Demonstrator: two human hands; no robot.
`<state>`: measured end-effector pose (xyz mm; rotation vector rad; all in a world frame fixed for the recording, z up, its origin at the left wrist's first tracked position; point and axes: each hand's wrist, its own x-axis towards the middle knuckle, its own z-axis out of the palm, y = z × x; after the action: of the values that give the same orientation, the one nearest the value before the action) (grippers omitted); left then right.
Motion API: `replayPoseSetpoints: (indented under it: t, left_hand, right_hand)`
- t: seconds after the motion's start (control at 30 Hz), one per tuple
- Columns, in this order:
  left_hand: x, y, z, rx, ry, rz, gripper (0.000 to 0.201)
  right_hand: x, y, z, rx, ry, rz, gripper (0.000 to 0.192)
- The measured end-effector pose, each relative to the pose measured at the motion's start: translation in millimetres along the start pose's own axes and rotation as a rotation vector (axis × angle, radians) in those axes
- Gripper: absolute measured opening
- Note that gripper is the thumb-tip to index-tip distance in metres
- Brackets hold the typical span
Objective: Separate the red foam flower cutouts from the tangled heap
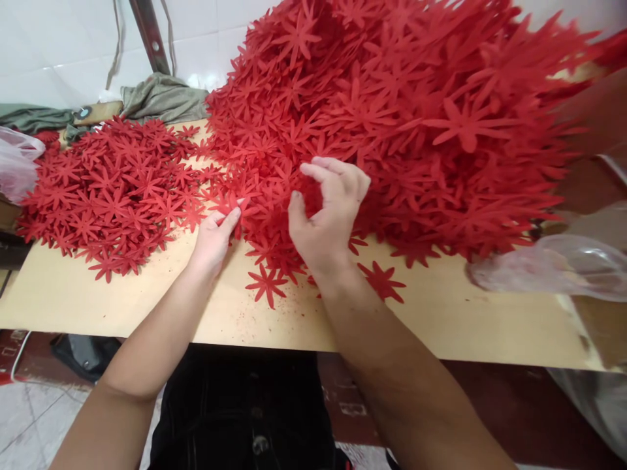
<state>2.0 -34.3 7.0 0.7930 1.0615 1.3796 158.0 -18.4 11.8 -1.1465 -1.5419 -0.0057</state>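
A tall heap of red flower-shaped cutouts fills the right and centre of a tan board. A lower, flatter spread of the same red flowers lies at the left. My left hand rests at the heap's near edge, its fingertips pinching one red flower. My right hand is curled against the foot of the tall heap, thumb and fingers apart and touching the flowers; I cannot see anything held in it. Loose flowers lie on the board near my wrists.
A clear plastic bag lies at the right edge of the board. Another plastic bag sits at the far left. Green cloth lies behind the flowers against a white tiled wall. The board's near edge runs just above my lap.
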Motion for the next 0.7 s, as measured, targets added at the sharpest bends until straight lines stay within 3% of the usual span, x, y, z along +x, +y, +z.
replayPoseSetpoints:
  t: [0.17, 0.33, 0.6, 0.7]
  left_hand:
    - [-2.2, 2.3, 2.4, -0.004, -0.061, 0.011, 0.023]
    - [-2.1, 2.9, 2.2, 0.038, -0.066, 0.039, 0.022]
    - [-1.3, 3.0, 2.5, 0.105, -0.054, 0.045, 0.034]
    - [-2.6, 3.6, 2.5, 0.134, -0.026, 0.040, 0.038]
  right_hand:
    - [-11.9, -20.6, 9.8, 0.154, -0.203, -0.025, 0.024]
    - [-20.7, -23.7, 17.8, 0.323, -0.364, 0.144, 0.031]
    - [-22.5, -23.6, 21.1, 0.622, -0.457, 0.359, 0.016]
    - [-23.2, -21.4, 22.9, 0.614, -0.450, 0.389, 0.016]
